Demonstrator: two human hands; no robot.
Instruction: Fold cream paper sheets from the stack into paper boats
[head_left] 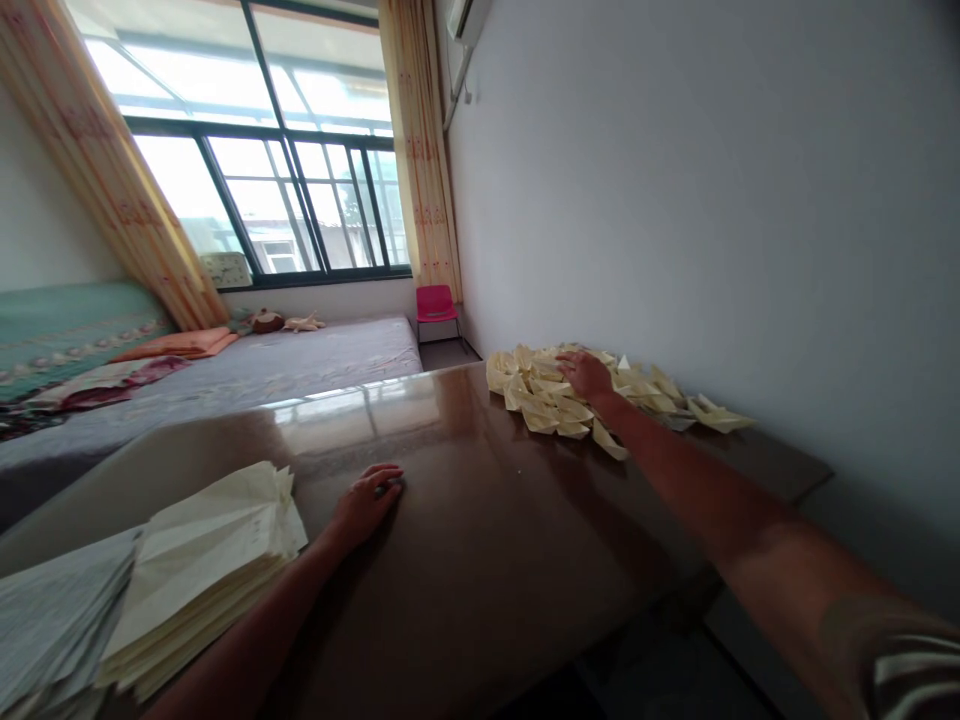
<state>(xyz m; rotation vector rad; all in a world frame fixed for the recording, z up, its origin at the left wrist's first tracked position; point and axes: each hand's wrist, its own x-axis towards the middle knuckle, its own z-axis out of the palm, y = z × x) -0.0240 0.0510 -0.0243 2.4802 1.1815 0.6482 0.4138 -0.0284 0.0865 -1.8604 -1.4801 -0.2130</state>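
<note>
My right hand [587, 376] reaches over a heap of folded cream paper boats [551, 405] on the far right of the table. Its fingers stretch forward and touch or hover just above the heap; I see nothing held in them. My left hand [373, 494] rests on the brown table, loosely bent, fingers apart from any paper, with what looks like a ring on one finger. Just left of it lies a thick stack of cream paper sheets [202, 545], creased on top. Greyish printed sheets [64, 610] lie beside that stack, partly cut off by the frame's edge.
The glossy brown table [465, 540] runs up to the wall [675, 180] on the right. Behind it are a bed [330, 350] with folded orange bedding [184, 343], a pink chair [436, 303], a window [300, 200] and patterned curtains [424, 150].
</note>
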